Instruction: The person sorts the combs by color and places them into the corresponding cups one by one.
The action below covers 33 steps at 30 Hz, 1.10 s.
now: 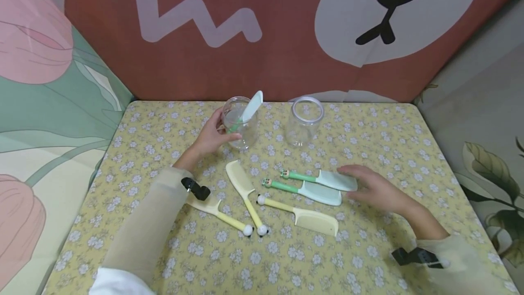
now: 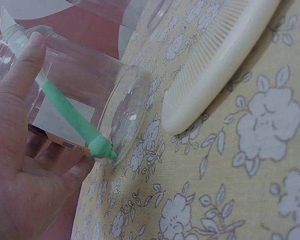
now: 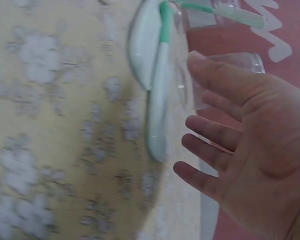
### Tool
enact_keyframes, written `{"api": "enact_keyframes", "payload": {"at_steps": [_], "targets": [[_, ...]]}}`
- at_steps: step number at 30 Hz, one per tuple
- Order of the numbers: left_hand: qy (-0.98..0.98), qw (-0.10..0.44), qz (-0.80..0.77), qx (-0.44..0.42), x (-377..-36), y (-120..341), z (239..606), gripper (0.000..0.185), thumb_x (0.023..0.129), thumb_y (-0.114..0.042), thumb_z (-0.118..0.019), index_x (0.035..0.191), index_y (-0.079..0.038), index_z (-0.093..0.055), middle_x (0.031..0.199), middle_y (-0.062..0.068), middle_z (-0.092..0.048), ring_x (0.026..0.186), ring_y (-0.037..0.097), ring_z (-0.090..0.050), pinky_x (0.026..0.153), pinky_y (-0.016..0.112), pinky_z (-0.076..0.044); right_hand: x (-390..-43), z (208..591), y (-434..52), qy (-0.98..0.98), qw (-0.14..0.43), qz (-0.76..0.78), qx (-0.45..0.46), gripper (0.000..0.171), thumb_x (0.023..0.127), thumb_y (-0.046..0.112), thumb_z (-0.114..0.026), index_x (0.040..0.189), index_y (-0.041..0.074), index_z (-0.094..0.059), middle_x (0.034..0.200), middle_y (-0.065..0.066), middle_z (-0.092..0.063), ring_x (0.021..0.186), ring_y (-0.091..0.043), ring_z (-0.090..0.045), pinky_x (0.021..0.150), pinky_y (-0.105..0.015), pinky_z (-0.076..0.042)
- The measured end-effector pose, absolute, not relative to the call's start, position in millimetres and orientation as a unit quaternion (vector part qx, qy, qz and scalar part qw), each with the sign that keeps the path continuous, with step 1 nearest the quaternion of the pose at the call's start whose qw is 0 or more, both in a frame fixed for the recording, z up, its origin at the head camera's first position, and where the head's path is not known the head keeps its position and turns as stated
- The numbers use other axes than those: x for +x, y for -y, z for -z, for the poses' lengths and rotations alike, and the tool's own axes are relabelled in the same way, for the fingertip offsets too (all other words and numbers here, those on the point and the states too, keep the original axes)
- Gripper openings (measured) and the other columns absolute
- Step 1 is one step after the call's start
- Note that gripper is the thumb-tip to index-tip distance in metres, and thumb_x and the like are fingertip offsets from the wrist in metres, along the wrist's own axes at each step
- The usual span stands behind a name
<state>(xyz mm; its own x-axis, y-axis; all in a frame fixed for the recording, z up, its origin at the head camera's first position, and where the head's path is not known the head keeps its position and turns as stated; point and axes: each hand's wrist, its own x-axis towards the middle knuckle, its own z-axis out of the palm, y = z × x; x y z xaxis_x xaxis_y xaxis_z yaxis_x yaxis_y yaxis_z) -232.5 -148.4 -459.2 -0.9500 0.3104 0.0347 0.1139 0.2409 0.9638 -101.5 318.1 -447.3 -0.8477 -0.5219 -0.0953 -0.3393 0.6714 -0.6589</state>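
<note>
In the upper middle of the head view, the left hand (image 1: 212, 136) grips a clear jar (image 1: 249, 136), thumb on one side and fingers curled round the other. A green-handled comb (image 1: 252, 106) leans inside it, handle down, its pale blade sticking out past the rim toward the upper right. A second clear jar (image 1: 304, 129) stands upright just right of the first, apart from it. Right of centre, the right hand (image 1: 378, 189) reaches in from the lower right, palm facing inward, its fingers loosely extended and apart with nothing between them. They are near the blade ends of two more green-handled combs, the upper comb (image 1: 337, 180) and the lower comb (image 1: 321, 193), which lie side by side with their handles pointing left. Three yellow combs lie around the middle of the frame: a slanting comb (image 1: 239, 177) below the held jar, a right-hand comb (image 1: 315, 222) beneath the green pair, and a left-hand comb (image 1: 209, 204) partly hidden by the left sleeve (image 1: 141, 226). All rest on a yellow flowered tablecloth (image 1: 303, 270); a red backdrop (image 1: 282, 63) fills the top.
</note>
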Motion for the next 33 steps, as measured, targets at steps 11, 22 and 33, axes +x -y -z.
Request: {"api": "enact_keyframes", "payload": {"at_steps": [11, 22, 33], "targets": [[-0.779, 0.079, -0.607, 0.135, -234, 149, 460, 0.094, 0.089, -0.007, -0.08, 0.163, -0.016, -0.022, 0.159, 0.014, -0.036, 0.146, 0.029, -0.037, 0.116, 0.045, -0.04, -98, 462, -310, -0.936, 0.104, 0.252, -0.223, 0.058, 0.087, 0.008, -0.082, 0.14, 0.004, -0.06, 0.143, -0.023, -0.054, 0.128, -0.046, -0.052, 0.095, -0.06, -0.053], [-0.781, 0.078, -0.605, 0.136, -233, 147, 459, 0.094, 0.089, -0.007, -0.08, 0.163, -0.017, -0.023, 0.159, 0.014, -0.037, 0.145, 0.03, -0.038, 0.116, 0.047, -0.039, -98, 466, -311, -0.946, 0.065, 0.212, -0.238, 0.051, 0.086, 0.003, -0.081, 0.134, 0.002, -0.065, 0.135, -0.022, -0.061, 0.122, -0.043, -0.058, 0.096, -0.057, -0.054], [-0.779, 0.075, -0.607, 0.139, -232, 148, 459, 0.094, 0.089, -0.005, -0.08, 0.163, -0.015, -0.022, 0.159, 0.014, -0.035, 0.145, 0.03, -0.037, 0.117, 0.047, -0.039, -103, 472, -326, -0.917, 0.041, 0.291, -0.268, 0.035, 0.097, 0.003, -0.067, 0.133, 0.004, -0.066, 0.134, -0.014, -0.065, 0.125, -0.038, -0.057, 0.101, -0.048, -0.05]]}}
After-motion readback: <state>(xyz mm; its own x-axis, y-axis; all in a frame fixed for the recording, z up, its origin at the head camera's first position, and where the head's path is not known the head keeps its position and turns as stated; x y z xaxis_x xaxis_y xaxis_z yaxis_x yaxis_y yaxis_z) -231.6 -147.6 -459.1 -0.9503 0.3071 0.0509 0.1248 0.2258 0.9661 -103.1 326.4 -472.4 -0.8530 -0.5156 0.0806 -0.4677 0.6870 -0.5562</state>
